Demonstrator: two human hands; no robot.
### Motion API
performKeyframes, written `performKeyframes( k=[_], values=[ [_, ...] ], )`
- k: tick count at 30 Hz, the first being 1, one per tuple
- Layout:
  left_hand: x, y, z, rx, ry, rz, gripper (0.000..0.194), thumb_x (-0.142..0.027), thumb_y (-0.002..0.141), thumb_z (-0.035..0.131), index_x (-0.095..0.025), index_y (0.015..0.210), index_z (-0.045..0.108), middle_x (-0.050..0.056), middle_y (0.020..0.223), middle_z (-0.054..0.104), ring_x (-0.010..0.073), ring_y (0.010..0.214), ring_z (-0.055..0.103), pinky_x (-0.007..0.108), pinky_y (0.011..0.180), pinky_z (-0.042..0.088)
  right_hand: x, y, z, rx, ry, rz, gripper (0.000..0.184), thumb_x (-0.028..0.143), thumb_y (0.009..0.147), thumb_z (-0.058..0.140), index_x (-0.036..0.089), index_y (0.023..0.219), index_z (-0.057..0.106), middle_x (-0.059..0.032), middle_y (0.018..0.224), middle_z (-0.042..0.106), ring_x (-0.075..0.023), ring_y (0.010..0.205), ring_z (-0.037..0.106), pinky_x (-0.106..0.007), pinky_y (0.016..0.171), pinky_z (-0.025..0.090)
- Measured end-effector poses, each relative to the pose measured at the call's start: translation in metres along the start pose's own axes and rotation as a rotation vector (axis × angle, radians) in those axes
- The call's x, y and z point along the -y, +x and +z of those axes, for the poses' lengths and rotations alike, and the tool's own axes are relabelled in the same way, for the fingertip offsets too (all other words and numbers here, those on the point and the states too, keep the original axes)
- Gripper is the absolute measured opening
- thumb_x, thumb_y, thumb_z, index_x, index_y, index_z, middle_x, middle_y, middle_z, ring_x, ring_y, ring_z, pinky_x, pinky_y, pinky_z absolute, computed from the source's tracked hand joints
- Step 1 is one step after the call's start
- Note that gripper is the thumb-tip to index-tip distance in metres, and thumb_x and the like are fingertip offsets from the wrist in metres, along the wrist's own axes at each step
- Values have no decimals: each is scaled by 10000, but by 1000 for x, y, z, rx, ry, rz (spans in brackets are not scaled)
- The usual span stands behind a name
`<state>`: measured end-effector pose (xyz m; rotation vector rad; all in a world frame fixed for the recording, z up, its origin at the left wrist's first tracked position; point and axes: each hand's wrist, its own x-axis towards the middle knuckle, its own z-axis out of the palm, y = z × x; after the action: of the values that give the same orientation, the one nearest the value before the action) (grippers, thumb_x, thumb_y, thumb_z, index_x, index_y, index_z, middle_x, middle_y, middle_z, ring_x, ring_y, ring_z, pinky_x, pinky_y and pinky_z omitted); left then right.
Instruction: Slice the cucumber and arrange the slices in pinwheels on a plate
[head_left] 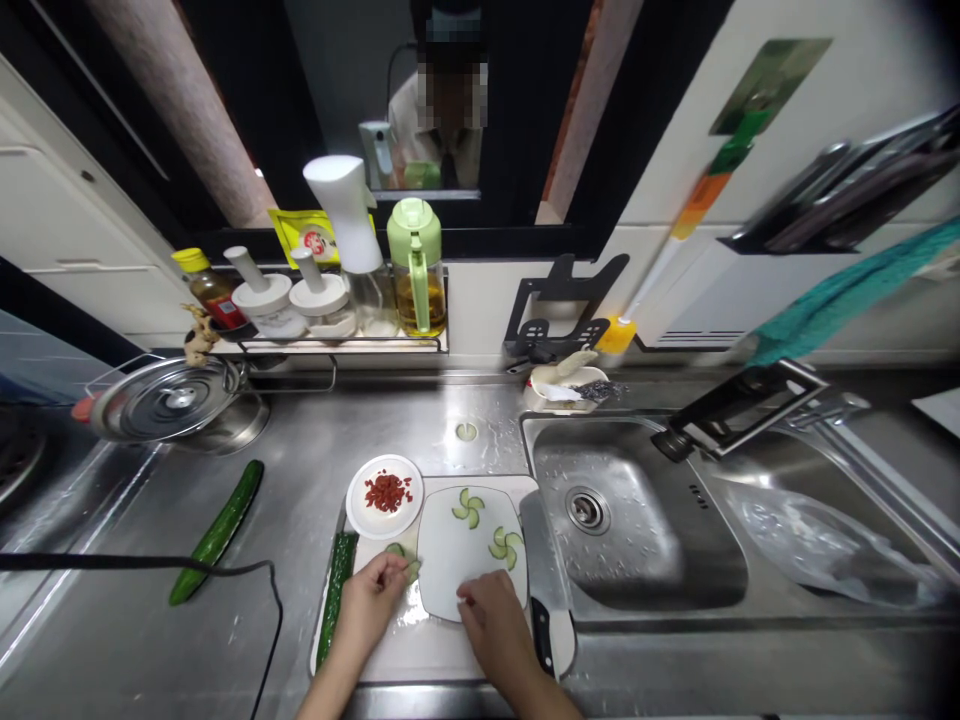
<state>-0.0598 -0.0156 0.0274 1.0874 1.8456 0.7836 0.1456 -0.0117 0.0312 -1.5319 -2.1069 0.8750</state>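
My left hand [373, 592] is closed in a pinch at the left edge of the white plate [442, 540], its fingertips on a thin cucumber slice [412, 570]. Just beyond those fingers lies another cucumber slice [396, 549]. My right hand [495, 615] is over the plate's lower right part, fingers curled together; whatever they hold, if anything, is hidden. Two pinwheels of cucumber slices, an upper one [468, 508] and a right-hand one [506, 547], lie on the plate. The plate rests on a pale cutting board [390, 655]. Beside my right forearm is a black-handled knife [541, 635], partly covered.
A round dish of red berries [386, 493] and a cut cucumber [337, 595] flank my left hand. A whole cucumber [219, 530] and black cable [274, 600] lie further left. The sink [637, 560] adjoins the board at right. Bottles, including an oil jug [417, 270], stand behind.
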Motion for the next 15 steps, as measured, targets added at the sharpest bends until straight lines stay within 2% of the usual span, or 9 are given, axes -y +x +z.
performKeyframes(
  k=[6,11,15],
  values=[
    [-18,0,20,262,-204,-38,423,-559,646,622,-148,743,647,-27,576,532,94,557,459,208,562,359,9,18,-2,16,221,88,243,145,763,533,207,969,646,-43,937,670,-201,929,561,-331,847,401],
    [-20,2,33,341,-253,-65,448,-572,627,636,-148,773,644,-18,610,566,103,583,484,224,591,369,10,25,-11,49,199,183,154,165,761,517,222,749,660,-5,777,667,-181,821,580,-293,759,408],
    [-20,3,39,410,-288,-99,480,-621,681,564,-146,718,626,-45,546,510,83,535,426,217,558,327,9,22,-20,39,150,137,160,174,791,497,225,730,636,2,759,647,-173,806,564,-287,749,393]
  ],
)
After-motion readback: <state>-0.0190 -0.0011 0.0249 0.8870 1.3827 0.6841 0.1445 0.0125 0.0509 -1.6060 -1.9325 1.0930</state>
